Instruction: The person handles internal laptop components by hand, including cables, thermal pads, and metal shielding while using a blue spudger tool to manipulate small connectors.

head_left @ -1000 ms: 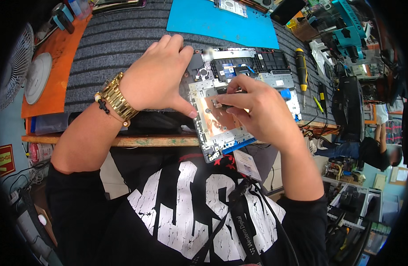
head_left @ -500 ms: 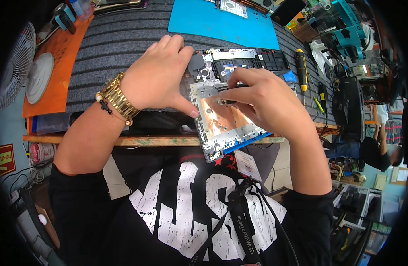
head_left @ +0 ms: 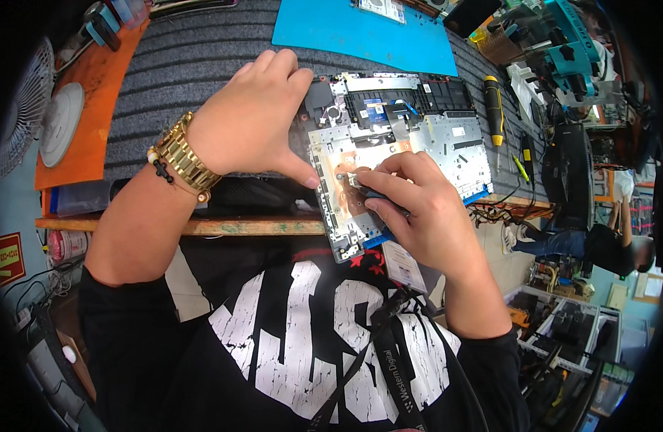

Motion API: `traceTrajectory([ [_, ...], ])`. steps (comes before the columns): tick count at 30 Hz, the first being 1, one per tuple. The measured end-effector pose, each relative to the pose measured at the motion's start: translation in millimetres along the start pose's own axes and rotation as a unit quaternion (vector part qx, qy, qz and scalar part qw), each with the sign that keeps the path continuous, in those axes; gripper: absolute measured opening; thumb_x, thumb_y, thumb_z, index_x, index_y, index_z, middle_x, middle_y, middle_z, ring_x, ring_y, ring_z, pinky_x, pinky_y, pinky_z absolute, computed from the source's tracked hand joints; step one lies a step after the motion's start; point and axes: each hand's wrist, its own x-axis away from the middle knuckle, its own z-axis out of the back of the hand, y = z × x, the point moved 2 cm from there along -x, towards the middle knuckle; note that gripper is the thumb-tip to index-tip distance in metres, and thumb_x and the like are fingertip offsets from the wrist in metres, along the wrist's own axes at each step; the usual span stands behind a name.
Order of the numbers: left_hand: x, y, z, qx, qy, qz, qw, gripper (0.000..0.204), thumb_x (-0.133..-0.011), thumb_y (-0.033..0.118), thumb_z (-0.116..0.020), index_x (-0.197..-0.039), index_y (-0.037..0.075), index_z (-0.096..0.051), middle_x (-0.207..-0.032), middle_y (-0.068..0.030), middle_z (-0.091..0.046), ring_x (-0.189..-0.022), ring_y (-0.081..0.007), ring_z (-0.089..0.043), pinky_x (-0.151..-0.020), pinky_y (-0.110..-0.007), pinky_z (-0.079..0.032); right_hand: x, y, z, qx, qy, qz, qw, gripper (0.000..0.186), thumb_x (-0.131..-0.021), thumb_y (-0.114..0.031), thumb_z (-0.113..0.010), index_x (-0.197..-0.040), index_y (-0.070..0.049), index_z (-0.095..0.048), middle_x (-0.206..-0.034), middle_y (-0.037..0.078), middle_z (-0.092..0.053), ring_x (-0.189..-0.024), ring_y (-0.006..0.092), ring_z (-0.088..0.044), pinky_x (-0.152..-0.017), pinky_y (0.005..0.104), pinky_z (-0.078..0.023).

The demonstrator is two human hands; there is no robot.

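A laptop case [head_left: 454, 155] without its cover lies on the bench, its silver and copper-toned inner side up and its near corner past the front edge. My left hand [head_left: 256, 119] grips its left edge, the thumb bent over the rim and the fingers stretched along the far corner. Pinched in my right hand [head_left: 418, 205] is a small tool [head_left: 357, 181] with a metal tip and dark handle, its exact kind mostly hidden by the fingers. Its tip is at the copper-toned area. A ribbon cable [head_left: 400, 128] shows beyond that hand.
A blue mat [head_left: 360, 39] lies at the back of the grey striped cloth [head_left: 166, 86]. To the right are a yellow-black screwdriver [head_left: 493, 108] and a green pen [head_left: 521, 168]. The bench's wooden edge [head_left: 267, 227] runs in front. A fan [head_left: 29, 108] stands far left.
My right hand has moved nearer and slightly left with the tool, uncovering the ribbon cable and the right part of the case. My left hand keeps its hold.
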Motion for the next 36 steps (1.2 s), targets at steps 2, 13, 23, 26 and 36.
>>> traceTrajectory([
  [2, 0, -1, 1, 0.000, -0.003, -0.002, 1.000, 0.141, -0.057, 0.073, -0.112, -0.160, -0.009, -0.063, -0.147, -0.0228, -0.064, -0.139, -0.0452, -0.062, -0.123, -0.056, -0.055, 2, -1, -3, -0.006, -0.001, -0.006, 1.000, 0.034, -0.098, -0.006, -0.091, -0.132, -0.009, -0.089, -0.115, 0.010, -0.076, -0.107, 0.0369, -0.076, -0.092, 0.0489, -0.064],
  [13, 0, 1, 1, -0.005, -0.014, 0.006, 1.000, 0.145, -0.056, 0.077, -0.111, -0.161, -0.011, -0.061, -0.149, -0.0249, -0.063, -0.142, -0.0463, -0.061, -0.124, -0.056, -0.054, 5, -3, -8, 0.002, -0.011, -0.010, 1.000, 0.041, -0.093, 0.000, -0.095, -0.132, -0.009, -0.091, -0.118, 0.012, -0.077, -0.104, 0.0345, -0.075, -0.091, 0.0471, -0.064],
  [23, -1, 2, -1, -0.013, -0.002, -0.002, 1.000, 0.147, -0.052, 0.077, -0.111, -0.157, -0.012, -0.063, -0.143, -0.0245, -0.063, -0.137, -0.0462, -0.062, -0.123, -0.056, -0.054, 5, -10, -11, 0.031, -0.006, -0.024, 0.999, 0.035, -0.098, -0.001, -0.093, -0.131, -0.010, -0.091, -0.118, 0.013, -0.077, -0.098, 0.0334, -0.083, -0.083, 0.0465, -0.067],
  [26, -2, 4, -3, -0.018, 0.006, -0.005, 1.000, 0.148, -0.049, 0.079, -0.110, -0.156, -0.011, -0.063, -0.141, -0.0242, -0.063, -0.135, -0.0463, -0.062, -0.122, -0.056, -0.055, 5, -9, -15, 0.021, 0.007, -0.021, 1.000, 0.035, -0.098, 0.000, -0.093, -0.131, -0.009, -0.092, -0.118, 0.014, -0.077, -0.098, 0.0336, -0.083, -0.084, 0.0463, -0.067],
  [36, -3, 8, -6, -0.023, 0.004, 0.006, 1.000, 0.150, -0.042, 0.077, -0.112, -0.155, -0.010, -0.063, -0.139, -0.0236, -0.062, -0.133, -0.0461, -0.062, -0.120, -0.056, -0.055, 5, -11, -24, 0.027, 0.031, -0.022, 0.999, 0.034, -0.098, 0.003, -0.092, -0.130, -0.007, -0.092, -0.111, 0.014, -0.075, -0.093, 0.0341, -0.080, -0.081, 0.0476, -0.067],
])
